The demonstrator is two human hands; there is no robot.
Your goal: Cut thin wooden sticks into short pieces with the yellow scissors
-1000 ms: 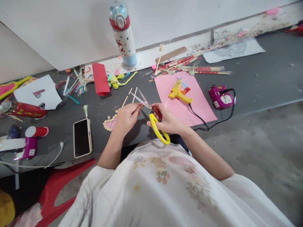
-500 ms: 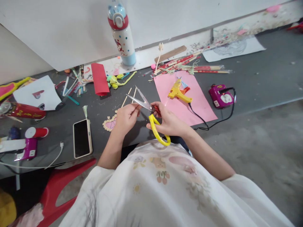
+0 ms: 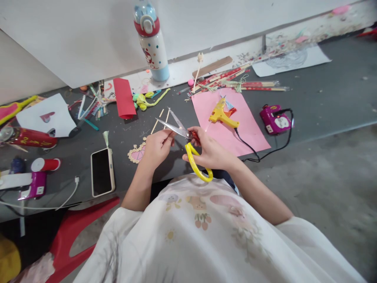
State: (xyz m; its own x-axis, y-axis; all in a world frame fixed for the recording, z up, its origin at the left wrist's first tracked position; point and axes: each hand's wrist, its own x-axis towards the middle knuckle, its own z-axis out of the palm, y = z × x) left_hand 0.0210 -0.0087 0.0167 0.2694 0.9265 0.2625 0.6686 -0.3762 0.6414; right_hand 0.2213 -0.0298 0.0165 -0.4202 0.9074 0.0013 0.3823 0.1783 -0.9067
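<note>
Closest to the white shirt [image 3: 191,251], the yellow loop [image 3: 191,156] of the scissors [image 3: 183,132] hangs below the right hand [image 3: 210,149], which grasps them at the handles. Their long axis slants away from the body and leftward, with the blades spread, so the tips lie beyond the left hand [image 3: 158,148]. That hand is the nearer one to the cutting end: its fingertips are drawn together right by the lower blade, though whether they pinch something small, or touch the metal, I cannot tell. Just left of it lies a bead-edged pink heart [image 3: 138,152], partly covered by the hand. Past the knuckles, two thin sticks [image 3: 157,122] point away from the body. To the right, a yellow glue gun [image 3: 219,114] rests on pink paper [image 3: 250,129]; farther back stands a bottle [image 3: 155,53].
</note>
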